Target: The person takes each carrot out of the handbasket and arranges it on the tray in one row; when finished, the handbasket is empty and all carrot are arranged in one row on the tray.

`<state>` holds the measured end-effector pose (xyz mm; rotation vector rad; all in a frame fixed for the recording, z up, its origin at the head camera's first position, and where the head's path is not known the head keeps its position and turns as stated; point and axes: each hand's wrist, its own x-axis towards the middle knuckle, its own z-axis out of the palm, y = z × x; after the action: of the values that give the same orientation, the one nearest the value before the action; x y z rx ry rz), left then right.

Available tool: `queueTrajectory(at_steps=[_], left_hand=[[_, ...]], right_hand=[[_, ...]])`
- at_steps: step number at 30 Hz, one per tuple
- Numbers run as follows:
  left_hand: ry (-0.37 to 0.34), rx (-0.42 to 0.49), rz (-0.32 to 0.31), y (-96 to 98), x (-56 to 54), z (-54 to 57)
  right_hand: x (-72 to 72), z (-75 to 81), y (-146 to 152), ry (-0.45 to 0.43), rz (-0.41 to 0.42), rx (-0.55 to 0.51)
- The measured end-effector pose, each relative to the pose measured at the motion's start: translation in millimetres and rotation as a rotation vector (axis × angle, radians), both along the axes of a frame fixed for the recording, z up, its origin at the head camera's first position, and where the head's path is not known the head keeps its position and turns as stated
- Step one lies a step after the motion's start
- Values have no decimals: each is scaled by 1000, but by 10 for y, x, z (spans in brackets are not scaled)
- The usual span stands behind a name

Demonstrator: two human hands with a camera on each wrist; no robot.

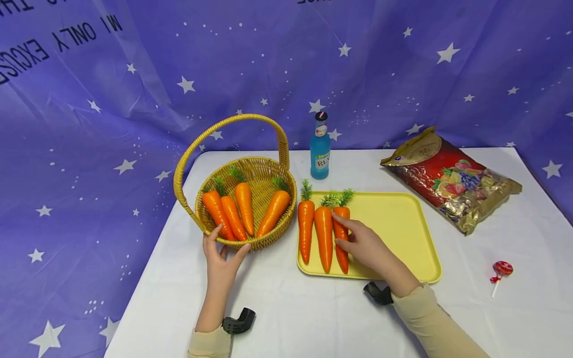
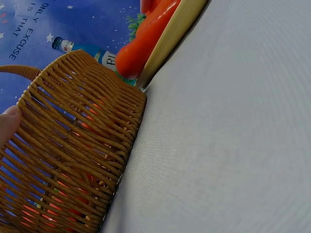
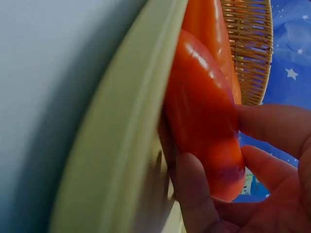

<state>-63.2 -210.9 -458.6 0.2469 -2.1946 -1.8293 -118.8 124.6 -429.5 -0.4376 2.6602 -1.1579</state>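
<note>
My left hand [image 1: 222,263] holds the front rim of a woven basket [image 1: 273,242], its thumb and fingers spread along the edge. A fingertip on the basket's side shows in the left wrist view. Inside lie several orange toy carrots [image 1: 243,204] with green tufts. To the right, three more carrots lie side by side on a yellow tray [image 1: 394,233]. My right hand [image 1: 368,247] grips the rightmost carrot [image 3: 204,111] around its sides; in the right wrist view thumb and fingers touch it from opposite sides. A middle carrot [image 1: 324,238] lies beside it.
Behind the tray stands a blue bottle [image 1: 320,154]. A red and gold candy bag [image 1: 452,179] lies at the back right, with a red lollipop [image 1: 502,269] nearer the front. A purple starry cloth [image 1: 268,59] hangs behind the white table [image 1: 291,318].
</note>
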Motion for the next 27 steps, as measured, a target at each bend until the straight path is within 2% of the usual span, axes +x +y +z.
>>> queueTrajectory(at_steps=[7,13,19,27], left_hand=[[23,-12,4,2,-23,-12],[53,-28,3,29,-24,-1],[42,-32,9,28,-13,4],[39,-23,14,20,4,-17]], right_hand=[[95,42,-85,31,-24,138],[111,59,-92,60,-62,240],[108,58,-96,72,-55,293],[136,55,-95,88,-34,304]])
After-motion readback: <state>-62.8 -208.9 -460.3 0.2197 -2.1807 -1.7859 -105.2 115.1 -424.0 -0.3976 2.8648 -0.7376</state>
